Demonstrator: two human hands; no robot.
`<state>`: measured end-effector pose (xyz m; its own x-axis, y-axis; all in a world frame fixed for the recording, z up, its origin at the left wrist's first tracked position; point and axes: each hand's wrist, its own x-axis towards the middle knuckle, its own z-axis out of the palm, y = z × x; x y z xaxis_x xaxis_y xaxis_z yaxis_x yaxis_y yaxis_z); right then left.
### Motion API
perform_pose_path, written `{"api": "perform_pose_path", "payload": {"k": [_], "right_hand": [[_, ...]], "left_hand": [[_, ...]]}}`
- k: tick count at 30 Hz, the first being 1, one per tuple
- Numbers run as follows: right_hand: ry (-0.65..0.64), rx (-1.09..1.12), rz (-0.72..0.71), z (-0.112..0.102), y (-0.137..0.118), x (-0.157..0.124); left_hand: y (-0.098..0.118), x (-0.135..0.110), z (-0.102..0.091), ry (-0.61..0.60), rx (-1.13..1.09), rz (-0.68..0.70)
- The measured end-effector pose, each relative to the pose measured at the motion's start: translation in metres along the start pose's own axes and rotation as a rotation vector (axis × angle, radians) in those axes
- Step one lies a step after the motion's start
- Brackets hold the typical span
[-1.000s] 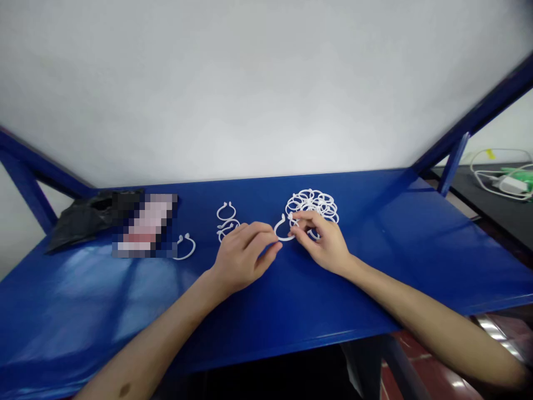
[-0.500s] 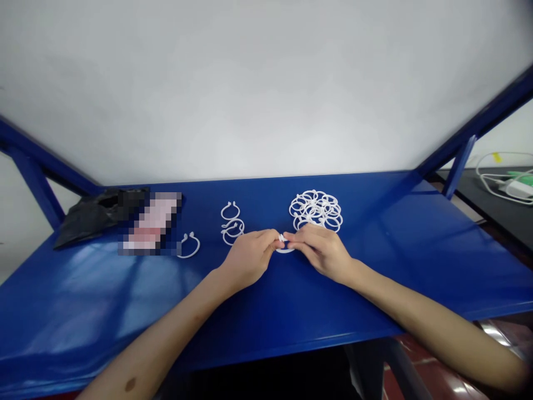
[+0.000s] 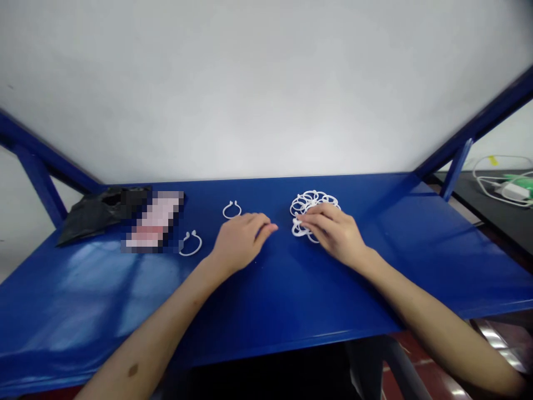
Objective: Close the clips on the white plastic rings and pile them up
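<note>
My right hand (image 3: 335, 230) pinches a white plastic curtain ring (image 3: 296, 229) between thumb and fingers, at the near left edge of a pile of similar rings (image 3: 310, 197). It partly covers that pile. To the left, my left hand (image 3: 241, 241) hovers over the table, thumb and fingertips brought together with nothing visible in them. Just behind it lies an unclipped curtain ring (image 3: 232, 215), its two knobbed ends apart. Another unclipped ring (image 3: 191, 253) rests farther left. My left hand hides the spot where other rings lay.
Everything lies on a blue table (image 3: 291, 300) against a pale wall. A black plastic bag (image 3: 89, 214) and a blurred-out pinkish rectangular item (image 3: 156, 219) are at the left. On a dark surface at far right sits a white cable (image 3: 495, 183).
My hands have separated. The right one has carried the ring from between them to the pile, while the left has drawn back slightly left, fingers free of the ring.
</note>
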<state>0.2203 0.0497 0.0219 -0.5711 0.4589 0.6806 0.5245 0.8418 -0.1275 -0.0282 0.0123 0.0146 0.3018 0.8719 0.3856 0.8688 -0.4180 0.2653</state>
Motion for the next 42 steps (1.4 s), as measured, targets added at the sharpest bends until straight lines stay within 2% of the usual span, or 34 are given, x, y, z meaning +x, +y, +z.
{"api": "perform_pose_path", "payload": {"k": [3,6,9,12,15,19,22,24,27,30,32,36,39,42], "right_hand": [[-0.063,-0.217,0.121,-0.007,0.025,0.000],[-0.209,-0.335,0.161,-0.016,0.049,0.000],[-0.301,-0.355,0.204,-0.022,0.060,0.000],[-0.387,-0.323,0.217,-0.026,0.061,0.000],[-0.437,-0.277,0.214,-0.028,0.059,0.000],[-0.430,-0.241,0.205,-0.029,0.059,0.000],[-0.356,-0.242,0.177,-0.026,0.054,0.002],[-0.286,-0.186,0.150,-0.020,0.044,0.003],[-0.219,0.030,0.108,-0.008,0.018,0.003],[-0.237,0.285,0.077,0.006,-0.011,0.000],[-0.244,0.418,0.080,0.012,-0.025,-0.002],[-0.193,0.499,0.160,0.015,-0.033,-0.005],[-0.105,0.442,0.212,0.016,-0.028,-0.006],[-0.061,0.408,0.167,0.019,-0.023,-0.008]], "left_hand": [[-0.029,0.007,-0.005,0.049,0.179,-0.327],[-0.057,0.010,-0.007,-0.023,0.297,-0.476],[-0.072,0.009,-0.006,-0.119,0.337,-0.501],[-0.073,0.007,-0.005,-0.134,0.312,-0.489],[-0.068,0.007,-0.008,-0.076,0.256,-0.526],[-0.058,0.010,-0.016,0.068,0.189,-0.565],[-0.049,0.010,-0.019,0.176,0.151,-0.512],[-0.041,0.009,-0.018,0.232,0.115,-0.401],[-0.024,0.004,-0.010,0.282,0.071,-0.119],[-0.007,-0.001,0.000,0.268,0.032,0.179],[0.002,-0.004,0.004,0.259,0.011,0.290],[0.008,-0.005,0.007,0.261,-0.028,0.306],[0.009,-0.006,0.006,0.185,-0.087,0.287],[0.011,-0.008,0.007,0.101,-0.149,0.274]]}}
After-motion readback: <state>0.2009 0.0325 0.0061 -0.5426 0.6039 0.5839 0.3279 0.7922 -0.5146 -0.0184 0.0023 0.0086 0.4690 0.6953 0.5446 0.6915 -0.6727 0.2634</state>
